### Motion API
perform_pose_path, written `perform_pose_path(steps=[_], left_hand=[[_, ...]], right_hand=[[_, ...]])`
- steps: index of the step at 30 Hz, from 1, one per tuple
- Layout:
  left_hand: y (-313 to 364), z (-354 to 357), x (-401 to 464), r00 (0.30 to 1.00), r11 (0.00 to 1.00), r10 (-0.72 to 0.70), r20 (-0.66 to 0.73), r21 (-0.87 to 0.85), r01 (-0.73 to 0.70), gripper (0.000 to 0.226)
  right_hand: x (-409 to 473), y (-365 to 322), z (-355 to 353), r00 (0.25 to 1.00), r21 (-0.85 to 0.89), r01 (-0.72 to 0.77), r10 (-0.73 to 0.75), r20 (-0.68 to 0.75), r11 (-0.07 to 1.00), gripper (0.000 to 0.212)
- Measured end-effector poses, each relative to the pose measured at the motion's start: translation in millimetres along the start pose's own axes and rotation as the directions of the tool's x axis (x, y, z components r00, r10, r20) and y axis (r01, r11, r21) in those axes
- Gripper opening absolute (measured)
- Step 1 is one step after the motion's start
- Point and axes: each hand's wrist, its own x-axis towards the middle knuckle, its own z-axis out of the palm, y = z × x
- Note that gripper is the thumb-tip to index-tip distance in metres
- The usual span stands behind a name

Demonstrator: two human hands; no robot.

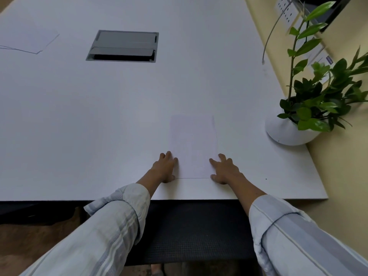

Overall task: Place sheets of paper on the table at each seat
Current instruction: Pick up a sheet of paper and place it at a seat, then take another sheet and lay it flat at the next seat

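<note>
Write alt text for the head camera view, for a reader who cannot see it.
Two hands, the left hand and right hand, rest flat on either side of a sheet of paper lying near the front edge of a white table. More sheets lie at the far left, a grey cable hatch sits mid-table, and a potted plant stands at the right edge.

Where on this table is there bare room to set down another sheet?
The widest bare patch runs left of the sheet under both hands, between the near table edge and the cable box. Beyond the sheet, toward the far end, is also bare. It is tighter at the right, by the potted plant, and the far left corner holds other sheets.
</note>
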Motion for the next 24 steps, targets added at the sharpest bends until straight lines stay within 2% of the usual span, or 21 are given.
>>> perform_pose_path(steps=[8,13,19,24], left_hand=[[-7,-12,-9,0.999,0.999,-0.015,0.033,-0.028,0.016,0.092],[-40,-43,-46,0.996,0.996,-0.077,-0.039,-0.044,0.075,0.097],[-102,-83,-128,0.97,0.994,-0.106,-0.22,-0.055,0.096,0.087],[-166,-116,-232,0.863,0.985,-0.14,-0.485,-0.157,0.071,0.058]], right_hand=[[-2,5,-8,0.999,0.009,0.028,-0.028,-0.028,1.0,0.079],[-9,-3,-32,0.998,-0.03,0.025,-0.027,-0.059,0.999,0.077],[-35,-77,-77,0.986,-0.111,0.105,-0.118,-0.12,0.988,0.072],[-85,-203,-126,0.942,-0.171,0.251,-0.281,-0.181,0.953,0.067]])
